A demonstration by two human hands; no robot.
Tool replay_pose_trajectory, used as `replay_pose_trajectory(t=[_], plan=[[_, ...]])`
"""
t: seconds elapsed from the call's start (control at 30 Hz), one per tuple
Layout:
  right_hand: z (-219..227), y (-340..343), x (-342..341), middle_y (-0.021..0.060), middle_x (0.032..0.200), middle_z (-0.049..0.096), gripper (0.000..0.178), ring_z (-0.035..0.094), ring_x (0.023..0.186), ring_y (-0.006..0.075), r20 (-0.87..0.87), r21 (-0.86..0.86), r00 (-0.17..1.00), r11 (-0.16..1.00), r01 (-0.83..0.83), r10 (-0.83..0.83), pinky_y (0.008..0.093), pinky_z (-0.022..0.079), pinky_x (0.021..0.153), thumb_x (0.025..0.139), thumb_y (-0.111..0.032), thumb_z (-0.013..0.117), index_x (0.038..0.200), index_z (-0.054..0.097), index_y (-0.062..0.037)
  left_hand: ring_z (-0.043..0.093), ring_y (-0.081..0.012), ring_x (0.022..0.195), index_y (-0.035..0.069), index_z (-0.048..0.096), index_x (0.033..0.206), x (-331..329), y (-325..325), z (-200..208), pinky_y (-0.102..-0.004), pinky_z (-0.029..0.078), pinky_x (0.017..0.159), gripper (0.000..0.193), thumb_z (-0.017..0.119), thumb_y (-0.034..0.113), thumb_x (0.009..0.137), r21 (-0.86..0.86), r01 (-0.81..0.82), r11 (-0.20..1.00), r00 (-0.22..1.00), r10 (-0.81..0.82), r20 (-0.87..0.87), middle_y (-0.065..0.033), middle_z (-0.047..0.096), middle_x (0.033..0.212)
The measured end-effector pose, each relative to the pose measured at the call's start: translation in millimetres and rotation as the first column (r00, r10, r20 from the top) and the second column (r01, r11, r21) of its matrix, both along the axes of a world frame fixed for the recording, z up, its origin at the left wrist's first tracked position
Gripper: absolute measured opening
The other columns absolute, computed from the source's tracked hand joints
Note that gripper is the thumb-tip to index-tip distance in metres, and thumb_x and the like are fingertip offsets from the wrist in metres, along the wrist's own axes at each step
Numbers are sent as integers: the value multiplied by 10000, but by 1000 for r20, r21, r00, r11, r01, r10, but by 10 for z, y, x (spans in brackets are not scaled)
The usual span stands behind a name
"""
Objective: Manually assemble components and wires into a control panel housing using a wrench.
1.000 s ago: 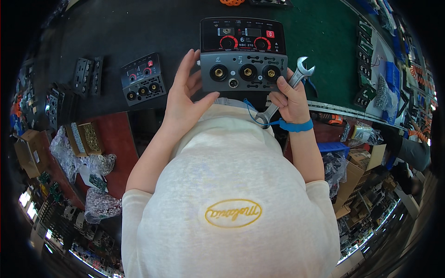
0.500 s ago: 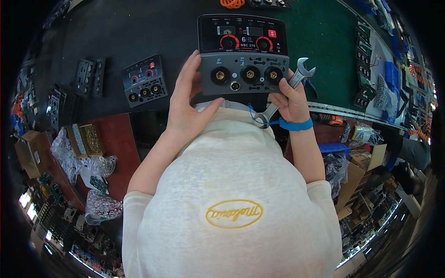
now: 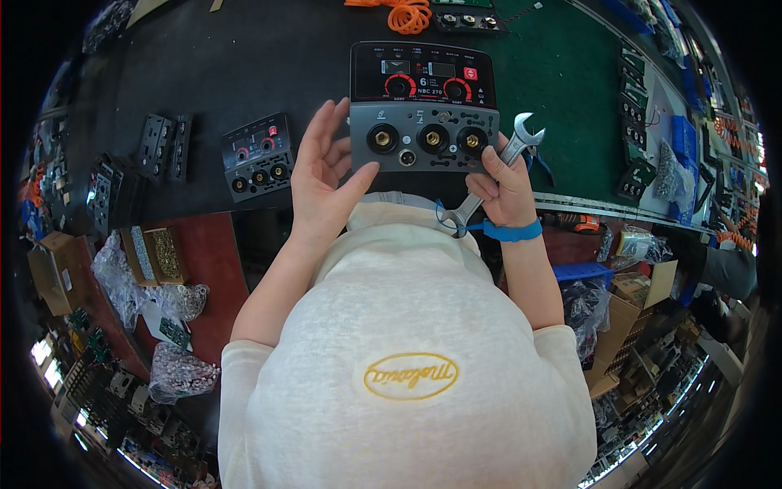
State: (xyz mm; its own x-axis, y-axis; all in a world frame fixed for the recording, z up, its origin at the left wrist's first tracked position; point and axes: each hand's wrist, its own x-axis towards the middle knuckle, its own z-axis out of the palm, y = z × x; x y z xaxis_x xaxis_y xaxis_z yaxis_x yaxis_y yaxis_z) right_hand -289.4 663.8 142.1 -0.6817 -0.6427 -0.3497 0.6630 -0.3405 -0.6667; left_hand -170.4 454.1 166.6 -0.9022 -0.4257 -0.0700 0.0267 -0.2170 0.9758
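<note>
A black and grey control panel with two dials, small display windows and three round brass-centred sockets is held up in front of me. My right hand is closed round a double open-ended wrench, its thumb at the panel's lower right corner. Beside the panel's left edge is my left hand, fingers spread and thumb apart, gripping nothing. Whether its fingertips touch the edge I cannot tell. A blue band circles my right wrist. Left of my left hand a similar panel lies on the dark bench.
More dark panels stand at the bench's left. Orange coiled hose and another socketed panel lie at the far side. Pliers rest right of the wrench. Circuit assemblies line the right edge. Boxes of small parts sit lower left.
The panel has shifted slightly down in the picture and tilted a little. My left hand has drawn slightly away from its edge. The right hand keeps its grip on the wrench.
</note>
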Motion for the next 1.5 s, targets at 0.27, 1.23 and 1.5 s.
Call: replay_pose_trajectory(t=[0.27, 1.23, 1.5], plan=[[81, -89, -20, 0, 899, 602, 246, 292, 424, 9, 15, 60, 1000, 998, 13, -14, 165, 242, 401, 907, -130, 549, 1135, 508, -47, 356, -317, 1292, 99, 539, 1187, -12, -19, 85, -388, 338, 1027, 549, 698, -29, 677, -880, -22, 475, 999, -32, -42, -137, 339, 1413], [743, -189, 56, 91, 825, 554, 422, 595, 657, 246, -535, 800, 44, 489, 349, 844, 322, 472, 537, 795, -219, 655, 1171, 512, -90, 486, -20, 613, -5, 604, 1051, 206, 67, -159, -158, 355, 520, 231, 635, 34, 825, 531, -50, 846, 883, -211, 419, -42, 656, 885], [671, -179, 111, 63, 772, 526, 288, 575, 676, 204, -650, 701, -49, 623, 347, 759, 304, 455, 538, 764, -152, 658, 1007, 539, -55, 514, -28, 648, -11, 600, 1057, 202, 47, -186, -162, 382, 545, 235, 626, 30, 827, 562, -70, 824, 906, -183, 382, -48, 656, 894]])
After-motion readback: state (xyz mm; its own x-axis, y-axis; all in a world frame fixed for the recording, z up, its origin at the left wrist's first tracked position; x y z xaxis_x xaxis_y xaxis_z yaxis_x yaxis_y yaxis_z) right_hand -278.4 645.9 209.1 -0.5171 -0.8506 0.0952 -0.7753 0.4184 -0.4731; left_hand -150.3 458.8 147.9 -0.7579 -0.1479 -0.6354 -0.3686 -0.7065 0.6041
